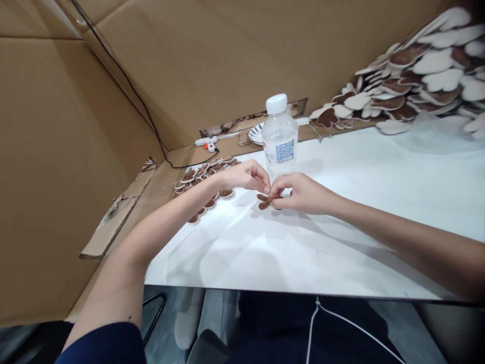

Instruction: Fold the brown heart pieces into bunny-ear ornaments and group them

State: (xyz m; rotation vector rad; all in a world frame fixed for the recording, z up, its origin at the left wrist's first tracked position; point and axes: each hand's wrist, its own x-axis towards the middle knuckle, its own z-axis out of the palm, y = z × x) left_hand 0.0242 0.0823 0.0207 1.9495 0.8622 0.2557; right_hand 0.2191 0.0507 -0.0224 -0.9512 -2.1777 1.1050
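My left hand [246, 177] and my right hand [299, 194] meet fingertip to fingertip over the white table [341, 232], just in front of a clear plastic bottle [279, 136]. Between the fingers of both hands sit small brown heart-shaped pieces [264, 201], one low against the table. Both hands pinch these pieces. To the left lies a group of several similar brown pieces with white rims [202, 177], close to my left wrist.
Cardboard walls [68, 151] enclose the table at left and back. A white glue gun [206, 142] with a black cable and a patterned plate [256, 132] lie at the back. A large heap of brown and white pieces [417, 86] fills the far right.
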